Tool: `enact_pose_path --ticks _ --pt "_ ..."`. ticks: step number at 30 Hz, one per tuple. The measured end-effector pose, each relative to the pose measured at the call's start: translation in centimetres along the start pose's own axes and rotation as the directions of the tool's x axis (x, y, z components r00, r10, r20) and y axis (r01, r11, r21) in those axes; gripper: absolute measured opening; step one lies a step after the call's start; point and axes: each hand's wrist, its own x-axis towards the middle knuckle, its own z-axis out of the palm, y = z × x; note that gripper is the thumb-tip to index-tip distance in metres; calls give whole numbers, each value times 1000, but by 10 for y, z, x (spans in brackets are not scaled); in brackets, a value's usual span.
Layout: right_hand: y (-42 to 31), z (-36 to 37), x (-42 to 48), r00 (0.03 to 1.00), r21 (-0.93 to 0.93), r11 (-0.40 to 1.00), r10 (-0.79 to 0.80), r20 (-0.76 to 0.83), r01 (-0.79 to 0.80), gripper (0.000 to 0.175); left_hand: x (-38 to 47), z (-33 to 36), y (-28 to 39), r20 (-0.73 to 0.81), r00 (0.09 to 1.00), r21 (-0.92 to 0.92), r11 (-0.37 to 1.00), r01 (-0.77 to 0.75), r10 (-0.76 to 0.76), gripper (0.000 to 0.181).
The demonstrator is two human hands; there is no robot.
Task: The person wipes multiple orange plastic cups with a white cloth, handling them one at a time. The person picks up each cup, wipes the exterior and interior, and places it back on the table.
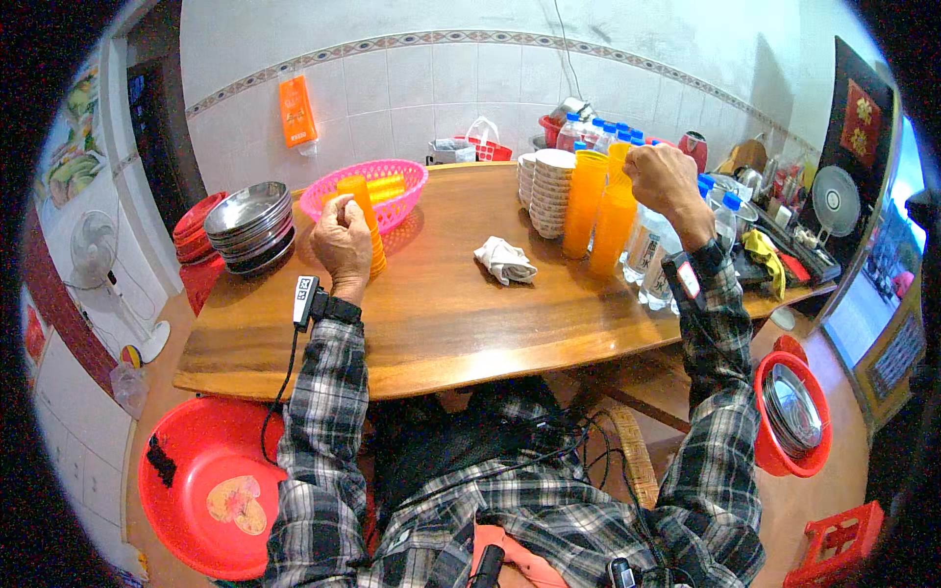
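My left hand [342, 246] is curled, fingers drawn in, at the near left side of a stack of orange plastic cups [376, 246]. Its inner side is hidden, so I cannot tell whether it grips a cup. Over on the right, my right hand [665, 187] is bent into a fist against a yellow-orange cup [617, 160], above the rim of another orange cup stack [613, 231]; its grip is hidden too. A taller cup stack [585, 206] stands just left of that one. Beside it are stacked patterned bowls [550, 195]. A crumpled pale cloth [506, 260] lies mid-table.
A pink plastic basket [401, 213] holds yellow cups behind my left hand. Metal bowls [250, 228] are piled at the table's left. Water bottles [654, 272] stand under my right forearm. Red basins flank me: one at left [198, 507], one at right [764, 448] holding metal plates.
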Motion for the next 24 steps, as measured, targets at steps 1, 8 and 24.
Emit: enact_pose_path --ticks 1,8,24 --pt "1 1 -1 1000 -9 1000 -16 -17 16 18 0 -1 0 -5 1000 -4 1000 7 -7 19" --pt "-8 -9 -6 994 15 999 -31 -109 33 21 4 -2 -18 131 991 182 983 4 -28 73" --pt "-215 58 23 929 633 694 -352 -118 344 78 -14 22 -45 559 828 -184 967 178 -47 70"
